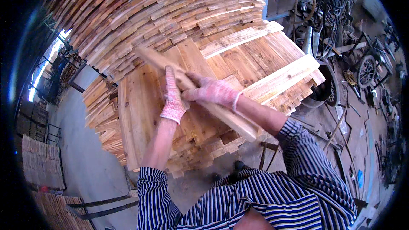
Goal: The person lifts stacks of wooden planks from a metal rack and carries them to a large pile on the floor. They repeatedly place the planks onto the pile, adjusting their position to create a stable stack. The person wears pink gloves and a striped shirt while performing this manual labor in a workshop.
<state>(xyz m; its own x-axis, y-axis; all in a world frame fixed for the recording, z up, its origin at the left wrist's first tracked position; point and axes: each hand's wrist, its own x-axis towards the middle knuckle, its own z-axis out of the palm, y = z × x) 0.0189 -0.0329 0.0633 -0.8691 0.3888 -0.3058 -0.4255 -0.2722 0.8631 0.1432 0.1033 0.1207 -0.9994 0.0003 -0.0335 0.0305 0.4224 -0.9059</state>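
Both my hands wear pale knitted gloves. My left hand [174, 98] lies with its fingers stretched up along a long wooden plank [221, 113]. From the right, my right hand [211, 90] grips the same plank. The plank runs diagonally from upper left to lower right, above a low stack of light wooden boards [140, 115]. My sleeves are striped blue and white.
A tall pile of short wooden slats [149, 12] rises behind the stack. More stacked boards [102, 115] stand at the left over a grey concrete floor. At the right are a dark round bucket [321, 89], hoses, a wheel [366, 70] and scattered scrap. Slat piles [42, 162] sit at lower left.
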